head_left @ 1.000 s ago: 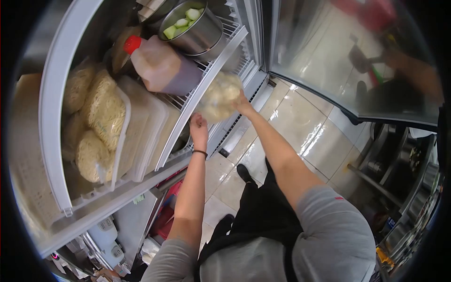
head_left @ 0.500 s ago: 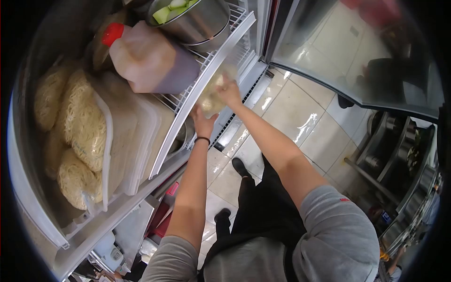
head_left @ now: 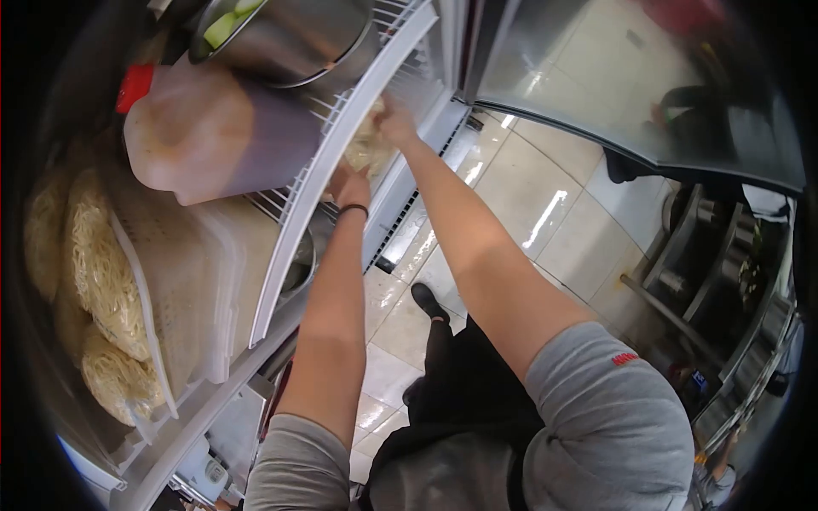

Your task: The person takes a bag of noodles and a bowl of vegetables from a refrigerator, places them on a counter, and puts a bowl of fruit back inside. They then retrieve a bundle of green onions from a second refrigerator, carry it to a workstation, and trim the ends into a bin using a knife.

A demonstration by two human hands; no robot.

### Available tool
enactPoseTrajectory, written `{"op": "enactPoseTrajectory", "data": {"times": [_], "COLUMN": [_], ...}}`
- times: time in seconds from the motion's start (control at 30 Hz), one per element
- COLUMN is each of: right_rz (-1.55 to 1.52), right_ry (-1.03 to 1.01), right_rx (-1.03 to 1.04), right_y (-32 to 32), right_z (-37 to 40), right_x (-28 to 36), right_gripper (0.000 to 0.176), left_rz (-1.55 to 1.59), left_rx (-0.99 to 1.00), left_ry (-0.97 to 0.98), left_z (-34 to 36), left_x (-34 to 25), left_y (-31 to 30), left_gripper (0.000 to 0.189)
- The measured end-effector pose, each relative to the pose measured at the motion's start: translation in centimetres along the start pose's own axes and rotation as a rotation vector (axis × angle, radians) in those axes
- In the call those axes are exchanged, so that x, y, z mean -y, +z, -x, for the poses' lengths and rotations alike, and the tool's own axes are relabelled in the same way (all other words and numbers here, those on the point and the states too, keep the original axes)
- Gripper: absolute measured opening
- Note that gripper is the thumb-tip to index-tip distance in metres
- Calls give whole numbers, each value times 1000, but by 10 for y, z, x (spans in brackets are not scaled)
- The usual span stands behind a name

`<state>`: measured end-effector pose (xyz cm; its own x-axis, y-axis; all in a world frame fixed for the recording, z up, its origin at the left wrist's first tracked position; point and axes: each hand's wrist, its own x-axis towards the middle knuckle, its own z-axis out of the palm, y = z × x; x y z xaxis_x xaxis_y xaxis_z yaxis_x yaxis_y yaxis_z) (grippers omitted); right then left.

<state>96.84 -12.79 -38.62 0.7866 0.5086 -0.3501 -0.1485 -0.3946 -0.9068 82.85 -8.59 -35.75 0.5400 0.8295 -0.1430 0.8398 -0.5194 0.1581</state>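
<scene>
Below the upper wire shelf of an open fridge, both of my hands are on a clear plastic bag of pale yellowish food [head_left: 366,149], whose far side goes under the shelf edge. My left hand [head_left: 348,186], with a dark band at the wrist, grips its near end, fingers partly hidden. My right hand [head_left: 394,125] holds the opposite end, its fingers slightly blurred. Just above, on the wire shelf [head_left: 294,192], lies a red-capped plastic jug [head_left: 217,136] of brownish liquid. A steel pot [head_left: 298,38] with cut green vegetables stands beside it.
Bags of noodles [head_left: 106,264] rest left of a translucent plastic bin [head_left: 183,281] on the shelf. The glass fridge door [head_left: 613,94] stands open at right. Wet-looking floor tiles [head_left: 511,196] lie below, with a rack of metal pans [head_left: 724,264] at far right.
Both hands have moved farther in under the shelf with the bag, which is now more hidden by the shelf edge. My view has shifted, bringing the jug and pot lower left.
</scene>
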Motion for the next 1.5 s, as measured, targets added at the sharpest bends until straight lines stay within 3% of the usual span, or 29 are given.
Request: {"op": "enactPoseTrajectory", "data": {"times": [0.07, 0.1, 0.17, 0.2, 0.23, 0.27, 0.37, 0.43, 0.47, 0.5, 0.53, 0.57, 0.6, 0.63, 0.67, 0.7, 0.73, 0.8, 0.83, 0.87, 0.93, 1.03, 1.1, 1.17, 1.2, 1.27, 1.37, 1.43, 1.5], "right_rz": [-124, -192, -334, -594, -767, -551, -514, -371, -321, -368, -289, -114, -86, 25, -138, -218, -298, -395, -444, -489, -554, -538, -508, -372, -409, -476, -326, -438, -465], "right_ry": [-216, -174, 40, 215, 183, 257, 245, 24, -70, -364, -395, -451, -515, -656, -608, -599, -591, -593, -485, -518, -497, -505, -582, -706, -611, -648, -631, -579, -727], "right_rx": [-76, -23, -57, -47, -80, -238, -695, -1011, -1114, -1106, -1223, -1297, -1370, -1433, -1304, -1254, -1198, -1056, -1065, -1006, -907, -969, -993, -1008, -1006, -987, -1266, -1288, -1244], "right_y": [-12, -30, -69, -110, -146, -190, -349, -476, -526, -591, -623, -684, -715, -734, -761, -775, -780, -783, -798, -787, -807, -798, -794, -804, -824, -764, -726, -663, -639], "right_z": [17, 39, 76, 113, 136, 156, 242, 280, 303, 307, 319, 316, 320, 320, 319, 319, 319, 316, 308, 312, 303, 304, 312, 325, 330, 377, 421, 463, 489], "right_x": [-6, -9, -39, -34, -72, -107, -179, -192, -138, -116, -39, -11, 48, 107, 145, 186, 219, 262, 268, 281, 277, 283, 273, 253, 234, 242, 200, 201, 172], "right_gripper": [64, 71, 70, 68, 63, 56, 46, 37, 35, 35, 34, 35, 39, 44, 56, 62, 68, 76, 80, 84, 86, 92, 91, 87, 86, 86, 84, 82, 85], "left_rz": [-7, 60, 237, 310, 441, 452, 440, 396, 397, 349, 263, 197, 138, 53, -54, -161, -98, -117, -25, 177, 361, 333, 52, 141, 142, 246, 361, 475, 527], "left_rx": [93, 191, 354, 249, 199, 175, 107, 245, 294, 404, 571, 635, 725, 936, 980, 1022, 997, 889, 845, 874, 809, 682, 860, 675, 675, 646, 538, 510, 535], "left_ry": [-29, -13, 107, 323, 287, 320, 429, 396, 407, 389, 343, 401, 351, 59, 89, 116, 375, 235, -128, -443, -542, -504, 24, -211, -193, -160, -18, 14, 75], "left_z": [-3, -1, 1, -4, -6, 13, 92, 147, 182, 204, 231, 259, 295, 324, 342, 365, 385, 418, 435, 443, 454, 453, 443, 439, 432, 418, 415, 419, 427], "left_x": [-2, -1, 10, 33, 51, 47, 57, 94, 99, 141, 180, 221, 226, 202, 222, 262, 335, 355, 349, 344, 347, 353, 373, 352, 338, 287, 223, 211, 189], "left_y": [-10, -19, -36, -23, -11, -33, -81, -82, -97, -77, -67, -53, -83, -132, -128, -122, -91, -113, -122, -141, -152, -158, -150, -146, -145, -162, -193, -185, -200], "left_gripper": [96, 96, 95, 93, 86, 85, 87, 81, 78, 75, 73, 68, 62, 57, 58, 58, 56, 50, 46, 42, 33, 29, 29, 35, 36, 40, 42, 43, 43]}}
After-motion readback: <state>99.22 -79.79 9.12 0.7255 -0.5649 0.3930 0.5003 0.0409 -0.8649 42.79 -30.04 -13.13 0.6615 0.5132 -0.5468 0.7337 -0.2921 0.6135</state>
